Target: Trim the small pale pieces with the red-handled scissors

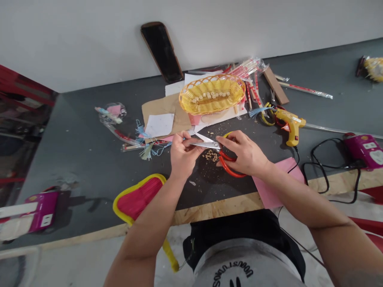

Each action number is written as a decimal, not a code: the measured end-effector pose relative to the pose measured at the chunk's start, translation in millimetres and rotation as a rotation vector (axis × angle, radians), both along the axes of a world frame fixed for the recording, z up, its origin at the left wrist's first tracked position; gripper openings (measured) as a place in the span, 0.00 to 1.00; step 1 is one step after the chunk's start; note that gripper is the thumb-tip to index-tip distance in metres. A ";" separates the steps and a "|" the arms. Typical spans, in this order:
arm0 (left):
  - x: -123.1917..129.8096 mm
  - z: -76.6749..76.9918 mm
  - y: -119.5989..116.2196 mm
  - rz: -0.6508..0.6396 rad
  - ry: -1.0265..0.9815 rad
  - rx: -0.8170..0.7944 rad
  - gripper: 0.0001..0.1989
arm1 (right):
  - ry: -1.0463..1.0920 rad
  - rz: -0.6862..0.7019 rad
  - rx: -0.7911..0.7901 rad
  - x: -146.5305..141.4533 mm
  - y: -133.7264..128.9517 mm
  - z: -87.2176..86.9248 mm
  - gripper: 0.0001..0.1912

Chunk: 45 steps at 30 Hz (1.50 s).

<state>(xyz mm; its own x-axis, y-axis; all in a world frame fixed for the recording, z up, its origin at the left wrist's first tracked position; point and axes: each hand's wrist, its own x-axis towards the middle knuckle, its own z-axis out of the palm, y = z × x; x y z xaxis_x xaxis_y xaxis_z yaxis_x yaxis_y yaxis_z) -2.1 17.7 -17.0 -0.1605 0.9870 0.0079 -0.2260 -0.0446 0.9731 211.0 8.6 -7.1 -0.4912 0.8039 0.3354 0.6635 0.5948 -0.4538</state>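
Observation:
My right hand [243, 153] grips scissors [216, 145] with red and yellow handles. Their blades are parted and point left, toward my left hand [184, 153]. The fingers of my left hand are pinched together by the blade tips; what they hold is too small or hidden to name. Below the scissors lies a small heap of tan bits [211, 156], with crumbs scattered around it on the dark table [89, 131]. Just beyond my hands stands a yellow woven basket [191, 104] with a row of small pale pieces in it.
A yellow glue gun [291, 125] with a black cord lies to the right, near pink paper [269, 195]. Wrapped sticks [251, 85] are piled behind. A phone [161, 52] leans on the wall. Blue tassels [148, 149] and a red-and-yellow padded piece [137, 197] are at left.

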 end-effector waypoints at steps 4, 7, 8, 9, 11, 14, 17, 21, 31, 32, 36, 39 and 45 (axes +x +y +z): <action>-0.3 -3.0 -0.3 0.011 0.028 0.019 0.31 | 0.006 0.003 0.007 0.7 1.2 -2.5 0.34; -0.9 -3.7 -0.2 0.012 0.046 0.029 0.31 | -0.007 0.015 0.039 0.5 -0.4 -2.1 0.33; -0.9 -3.8 -0.1 0.013 0.051 0.031 0.31 | -0.017 0.013 0.049 0.3 -1.3 -1.8 0.33; -0.9 -3.9 -0.1 0.015 0.053 0.035 0.32 | -0.029 0.008 0.055 0.1 -2.2 -1.5 0.33; -0.5 -3.9 0.0 0.020 0.039 0.041 0.32 | -0.045 -0.003 0.055 -0.4 -3.5 -1.0 0.32; 0.3 -3.4 0.0 0.018 -0.012 0.040 0.33 | 0.028 -0.014 0.014 0.2 -2.8 -0.7 0.32; 0.2 -2.8 0.2 0.014 -0.020 0.045 0.32 | 0.159 -0.047 -0.054 2.6 1.0 -0.5 0.31; -2.7 -4.3 1.0 0.016 0.052 0.075 0.30 | 0.182 -0.022 -0.100 3.9 4.0 -0.5 0.32; -9.6 -9.3 3.1 -0.010 0.212 0.142 0.30 | 0.062 0.015 -0.098 2.5 1.1 1.5 0.33; -10.4 -9.7 3.5 -0.015 0.225 0.142 0.30 | 0.057 0.016 -0.109 2.9 0.8 2.1 0.32; -13.9 -11.7 5.1 -0.018 0.296 0.141 0.30 | 0.046 0.021 -0.126 3.9 0.3 3.8 0.31; -15.3 -12.4 5.9 0.010 0.358 0.156 0.29 | 0.045 0.030 -0.126 4.6 0.7 3.9 0.31; -14.9 -11.1 5.9 0.008 0.355 0.148 0.29 | 0.014 0.044 -0.125 6.2 1.0 5.4 0.30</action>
